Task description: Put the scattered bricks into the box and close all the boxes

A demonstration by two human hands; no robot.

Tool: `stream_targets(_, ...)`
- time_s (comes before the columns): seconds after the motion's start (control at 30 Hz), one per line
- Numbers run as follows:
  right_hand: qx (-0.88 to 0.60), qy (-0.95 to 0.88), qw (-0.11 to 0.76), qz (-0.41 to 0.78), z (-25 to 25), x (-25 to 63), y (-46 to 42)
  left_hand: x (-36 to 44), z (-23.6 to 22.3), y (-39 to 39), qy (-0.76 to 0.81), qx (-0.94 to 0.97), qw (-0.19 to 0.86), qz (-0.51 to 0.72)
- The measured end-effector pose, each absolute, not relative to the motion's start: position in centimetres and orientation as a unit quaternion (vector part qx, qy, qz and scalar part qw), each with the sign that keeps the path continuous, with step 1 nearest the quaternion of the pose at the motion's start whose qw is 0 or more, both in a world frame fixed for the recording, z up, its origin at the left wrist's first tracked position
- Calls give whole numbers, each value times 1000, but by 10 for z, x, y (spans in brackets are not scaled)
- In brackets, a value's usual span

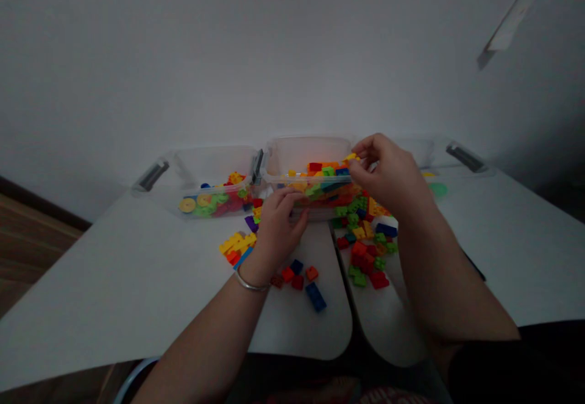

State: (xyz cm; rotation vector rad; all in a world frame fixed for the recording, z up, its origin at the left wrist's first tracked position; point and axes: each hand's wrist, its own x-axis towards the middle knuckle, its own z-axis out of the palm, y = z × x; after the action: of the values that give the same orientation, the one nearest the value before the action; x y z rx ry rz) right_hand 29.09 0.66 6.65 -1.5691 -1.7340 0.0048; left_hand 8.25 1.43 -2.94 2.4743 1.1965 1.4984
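Observation:
Above the right rim of the middle clear plastic bin (301, 144), my right hand (388, 166) pinches a small yellow toy brick (351, 157) between thumb and fingertips. Bricks of many colours fill the lower part of that bin. My left hand (281, 227) is at the bin's front wall, thumb and fingers apart, with nothing visible in it; whether it touches the wall I cannot tell. Close to its wrist lie yellow bricks (237, 242). Nearer me are a long blue brick (315, 297) and several small red and orange bricks (297, 283).
A clear bin (214, 166) with round and coloured pieces stands left, another clear bin (439, 155) right, partly behind my arm. Mixed bricks (363, 256) lie on the right white table (388, 325). A dark gap (345, 273) separates it from the left table (150, 288). The wall (283, 56) is behind.

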Motion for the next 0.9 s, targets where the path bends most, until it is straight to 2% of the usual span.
stream_targets(0.2,-659,-669,342,-43,63,304,16,82,-31,15,364,838,55,402)
stream_targets(0.4,-670,-693,261,-56,58,306,23,85,-34,13,351,878,54,323)
stream_targets(0.63,-660,-731,128,-117,59,299,22,84,-33,14,361,870,47,332)
stream_targets(0.8,-650,-741,105,-133,59,294,21,83,-34,16,376,853,66,357)
stream_targets(0.9,-654,-737,124,-120,59,293,19,82,-35,17,393,841,70,365)
